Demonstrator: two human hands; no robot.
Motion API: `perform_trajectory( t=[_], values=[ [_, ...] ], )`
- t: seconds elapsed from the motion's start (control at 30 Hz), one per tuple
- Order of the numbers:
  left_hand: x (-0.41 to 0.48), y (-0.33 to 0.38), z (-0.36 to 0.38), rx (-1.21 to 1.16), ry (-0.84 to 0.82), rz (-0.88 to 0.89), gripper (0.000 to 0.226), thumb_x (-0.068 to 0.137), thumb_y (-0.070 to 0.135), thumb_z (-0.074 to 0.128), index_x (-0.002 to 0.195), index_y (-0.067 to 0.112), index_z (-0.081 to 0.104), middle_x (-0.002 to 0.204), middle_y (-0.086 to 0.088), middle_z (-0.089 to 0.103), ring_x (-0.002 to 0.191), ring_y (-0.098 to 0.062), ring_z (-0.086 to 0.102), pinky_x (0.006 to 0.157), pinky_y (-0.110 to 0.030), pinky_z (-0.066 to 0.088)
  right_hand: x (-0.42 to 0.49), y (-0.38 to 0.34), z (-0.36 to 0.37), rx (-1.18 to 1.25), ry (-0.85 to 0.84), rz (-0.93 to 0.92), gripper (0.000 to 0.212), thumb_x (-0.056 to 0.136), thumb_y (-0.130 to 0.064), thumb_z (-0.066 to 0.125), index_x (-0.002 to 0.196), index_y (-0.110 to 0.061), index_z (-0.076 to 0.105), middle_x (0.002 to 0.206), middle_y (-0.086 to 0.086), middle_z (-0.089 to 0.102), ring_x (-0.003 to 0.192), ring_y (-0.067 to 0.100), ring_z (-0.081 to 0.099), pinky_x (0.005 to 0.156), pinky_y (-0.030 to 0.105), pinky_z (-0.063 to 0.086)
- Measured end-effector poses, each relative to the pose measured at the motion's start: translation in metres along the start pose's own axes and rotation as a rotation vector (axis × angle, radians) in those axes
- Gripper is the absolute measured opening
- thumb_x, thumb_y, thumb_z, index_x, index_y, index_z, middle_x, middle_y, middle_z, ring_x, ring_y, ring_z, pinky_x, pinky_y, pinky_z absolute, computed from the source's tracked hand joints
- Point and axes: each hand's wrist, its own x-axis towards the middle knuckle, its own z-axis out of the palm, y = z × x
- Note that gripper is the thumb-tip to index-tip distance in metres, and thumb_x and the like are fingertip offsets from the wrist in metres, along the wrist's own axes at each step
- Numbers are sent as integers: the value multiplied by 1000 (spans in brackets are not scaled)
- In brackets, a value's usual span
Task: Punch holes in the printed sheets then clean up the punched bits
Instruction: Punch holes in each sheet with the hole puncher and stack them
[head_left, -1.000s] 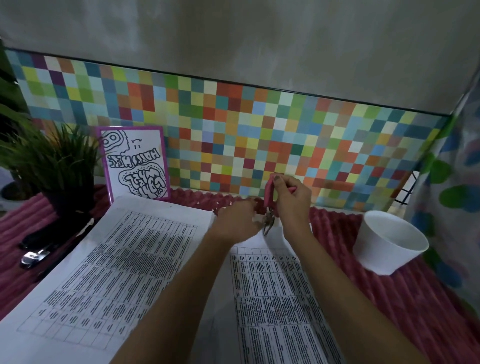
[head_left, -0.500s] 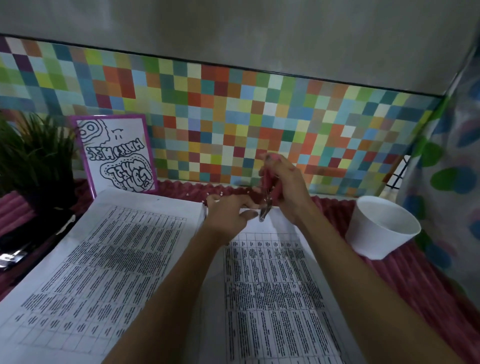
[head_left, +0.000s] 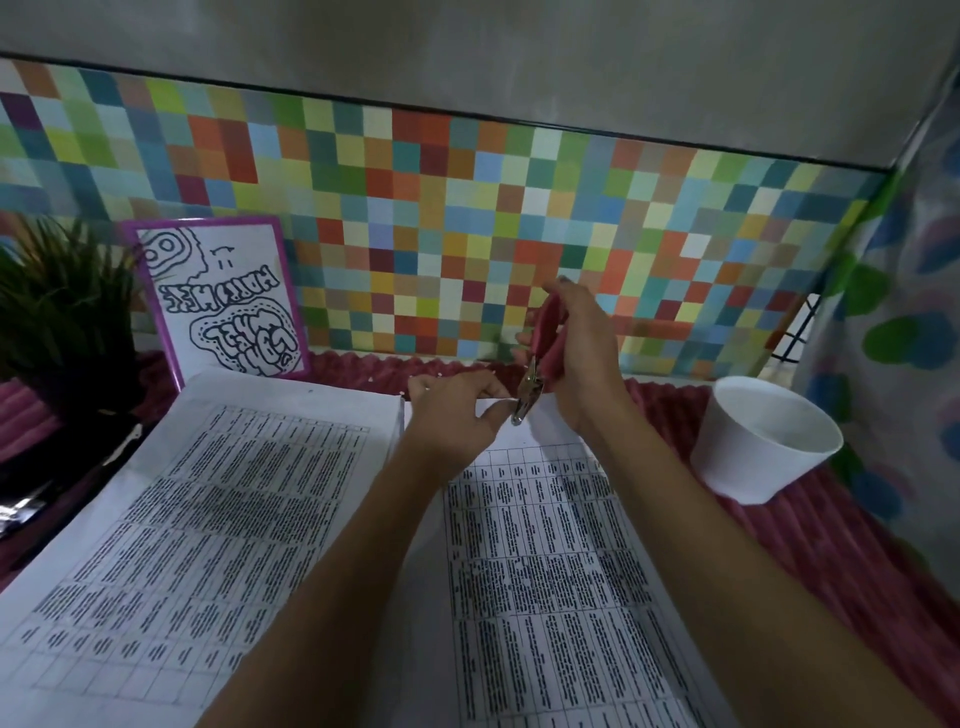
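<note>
Two stacks of printed sheets lie on the red ribbed mat: one on the left (head_left: 208, 519), one on the right (head_left: 545, 561). My right hand (head_left: 582, 358) grips a hand-held hole punch with pink handles (head_left: 545, 338); its metal jaw (head_left: 524, 400) sits over the far edge of the right sheet. My left hand (head_left: 452, 410) pinches that far edge just left of the jaw. A few small white punched bits (head_left: 441, 371) lie on the mat behind the sheets.
A white paper cup (head_left: 763, 441) stands at the right on the red mat (head_left: 831, 561). A framed doodle card (head_left: 228, 301) leans on the coloured tile wall. A green plant (head_left: 57, 312) and dark tools (head_left: 31, 499) sit at the left.
My view shifted slightly. The right hand tilted the punch down to the sheet's far edge, and the left hand moved its fingers to the edge beside the jaw.
</note>
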Motion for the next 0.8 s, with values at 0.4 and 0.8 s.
perform_trajectory(
  t=[0.4,0.8],
  values=[
    [2,-15,-8,-81,-70,38,9,89,34,66,80,32,64,85,21,64,92,-6,50,86,-27,19,17,-6,-28,105,-38,-193,25,92,-23,47,103,-5,62,71,6,61,58,23,56,73,45,50],
    [-1,-7,-11,-143,-31,93,8,87,28,68,80,24,69,78,18,64,84,12,47,92,-26,19,21,-9,-29,16,-105,-159,27,95,-21,43,93,-3,63,69,12,60,55,25,55,63,38,49]
  ],
)
